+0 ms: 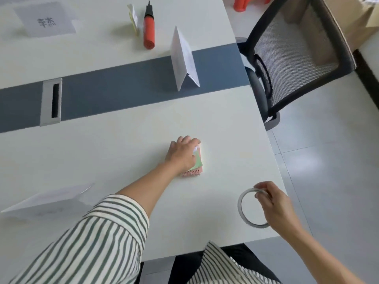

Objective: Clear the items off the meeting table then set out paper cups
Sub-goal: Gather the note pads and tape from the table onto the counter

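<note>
a black mesh office chair stands at the tabletop's end, up and right of the right hand. a red plastic stool and a brown cardboard box sit on the pale tiled floor beyond it. a grey cable grommet lies in the dark strip, far left of the left hand.

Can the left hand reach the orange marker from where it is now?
Probably yes. The left hand rests on the small notebook, the marker lies beyond the grey strip, and only bare table lies between.
</note>
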